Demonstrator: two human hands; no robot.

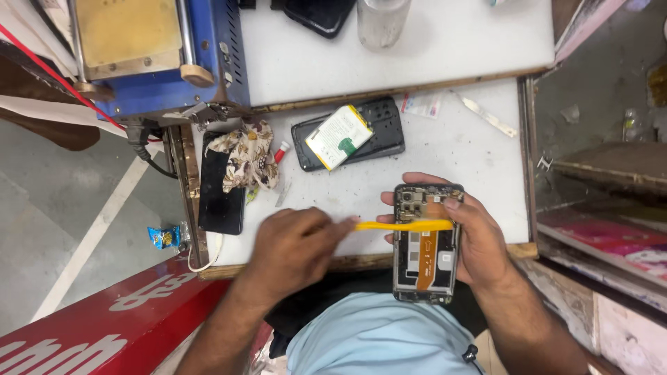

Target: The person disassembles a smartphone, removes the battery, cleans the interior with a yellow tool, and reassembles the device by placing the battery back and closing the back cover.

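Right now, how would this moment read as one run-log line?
left hand: holds yellow pry tool | right hand: holds opened phone | tool across phone | battery on table

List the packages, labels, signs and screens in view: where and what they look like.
Battery label: white, green and yellow rectangle, on the black cover mid-table.
Black screen: dark slab at the table's left edge.
Snack wrapper: small, blue, on the floor left.
Red sign: white lettering, bottom left.
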